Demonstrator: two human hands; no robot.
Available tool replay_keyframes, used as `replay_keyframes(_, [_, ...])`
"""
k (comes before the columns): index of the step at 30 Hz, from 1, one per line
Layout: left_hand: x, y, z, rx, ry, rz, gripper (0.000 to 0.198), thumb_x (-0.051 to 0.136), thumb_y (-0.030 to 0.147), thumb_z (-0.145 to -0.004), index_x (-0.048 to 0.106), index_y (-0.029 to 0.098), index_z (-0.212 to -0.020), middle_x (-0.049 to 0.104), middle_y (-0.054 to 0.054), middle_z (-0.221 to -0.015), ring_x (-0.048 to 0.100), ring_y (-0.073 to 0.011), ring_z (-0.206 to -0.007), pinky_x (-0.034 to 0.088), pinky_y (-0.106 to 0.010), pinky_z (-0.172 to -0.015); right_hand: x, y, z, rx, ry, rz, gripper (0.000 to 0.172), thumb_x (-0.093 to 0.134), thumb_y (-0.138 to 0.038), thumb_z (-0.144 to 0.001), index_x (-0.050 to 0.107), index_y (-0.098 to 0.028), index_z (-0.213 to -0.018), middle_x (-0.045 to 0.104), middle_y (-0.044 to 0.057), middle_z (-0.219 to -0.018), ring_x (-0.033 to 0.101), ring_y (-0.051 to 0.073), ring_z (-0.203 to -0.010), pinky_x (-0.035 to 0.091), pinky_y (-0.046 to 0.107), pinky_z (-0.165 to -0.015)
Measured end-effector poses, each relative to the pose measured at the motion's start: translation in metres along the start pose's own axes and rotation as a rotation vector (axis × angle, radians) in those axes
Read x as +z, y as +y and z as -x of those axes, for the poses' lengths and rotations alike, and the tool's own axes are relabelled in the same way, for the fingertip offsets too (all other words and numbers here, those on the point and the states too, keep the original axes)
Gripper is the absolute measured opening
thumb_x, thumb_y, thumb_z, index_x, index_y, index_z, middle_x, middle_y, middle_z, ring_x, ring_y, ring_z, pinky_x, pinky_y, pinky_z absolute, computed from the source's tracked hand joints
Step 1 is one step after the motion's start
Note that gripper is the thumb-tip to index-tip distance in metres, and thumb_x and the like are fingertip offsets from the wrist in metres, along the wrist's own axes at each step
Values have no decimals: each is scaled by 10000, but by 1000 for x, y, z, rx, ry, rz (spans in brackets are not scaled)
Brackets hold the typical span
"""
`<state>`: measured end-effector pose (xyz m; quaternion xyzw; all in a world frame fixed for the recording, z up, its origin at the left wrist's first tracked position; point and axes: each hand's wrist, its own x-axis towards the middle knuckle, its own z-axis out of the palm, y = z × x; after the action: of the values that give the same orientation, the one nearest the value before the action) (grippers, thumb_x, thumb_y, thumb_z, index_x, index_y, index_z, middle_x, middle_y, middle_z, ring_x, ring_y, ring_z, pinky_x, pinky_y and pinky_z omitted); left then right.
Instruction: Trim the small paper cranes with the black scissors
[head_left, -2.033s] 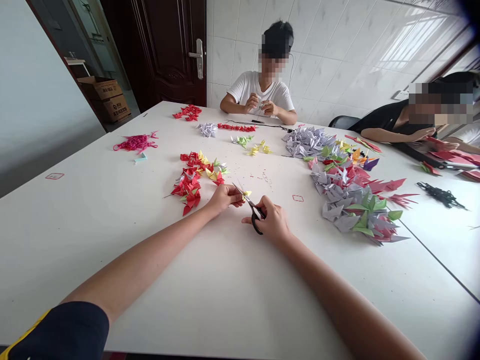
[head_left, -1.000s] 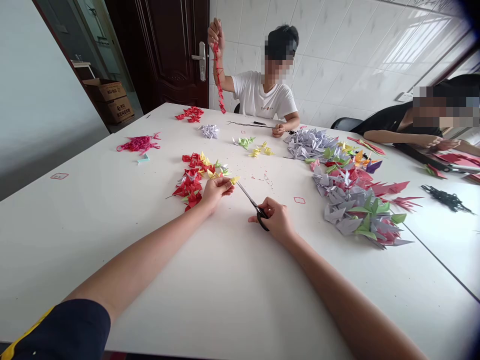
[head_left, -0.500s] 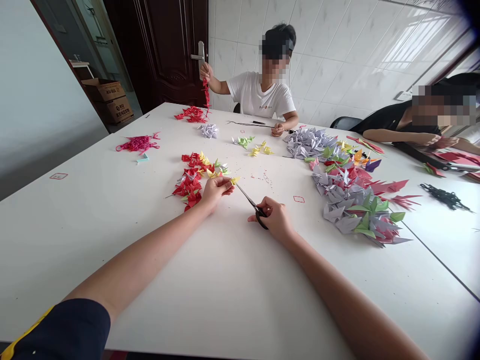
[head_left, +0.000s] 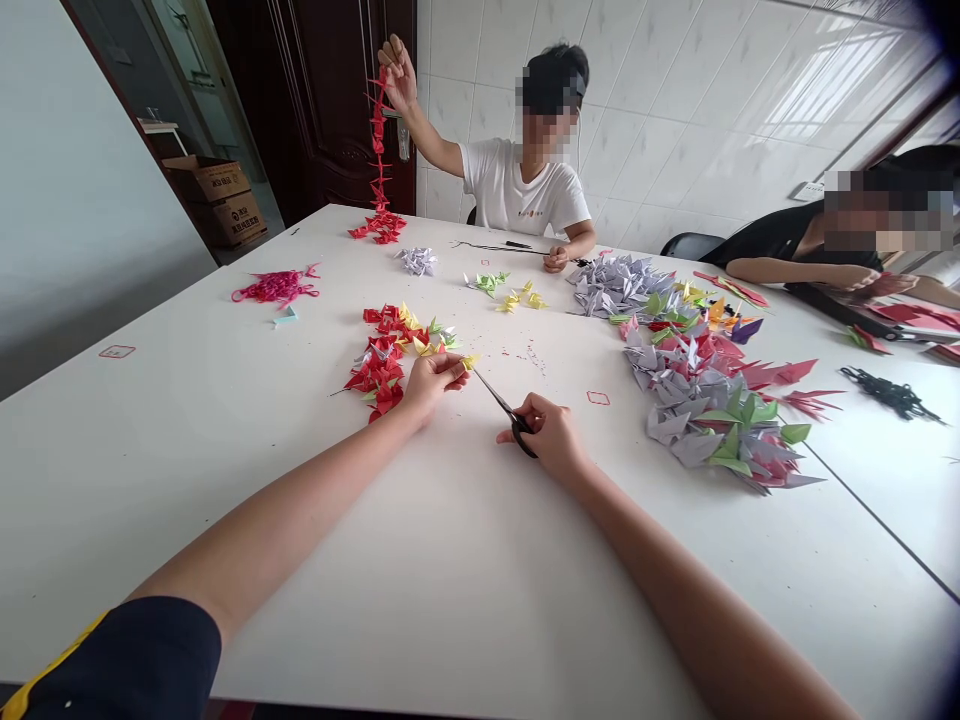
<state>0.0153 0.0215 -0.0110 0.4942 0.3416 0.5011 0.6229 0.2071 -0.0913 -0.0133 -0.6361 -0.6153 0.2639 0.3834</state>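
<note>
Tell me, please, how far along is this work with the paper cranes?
Done: a co-worker lifts a long red crane string. In hand: the left hand pinches a small yellow paper crane, the right hand holds black scissors. Still loose: the red and yellow cranes nearby and the big grey, green and red pile.

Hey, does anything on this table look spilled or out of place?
Yes: tiny red and pale specks are strewn over the white table, just beyond the yellow folded paper in the left hand and the scissors in the right hand. They look spilled, perhaps paper bits or beads; too small to tell.
</note>
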Motion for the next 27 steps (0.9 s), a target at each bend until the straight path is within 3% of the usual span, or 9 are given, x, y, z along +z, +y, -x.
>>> replay_keyframes(27, [0, 1, -1, -34, 11, 28, 320, 802, 303, -598, 671, 125, -830, 664, -41, -716, 618, -118, -675, 495, -272, -676, 0, -5, 0, 37, -34, -109, 436, 810, -475, -561, 487, -228, -719, 482, -71, -547, 314, 102, -509, 264, 242, -476])
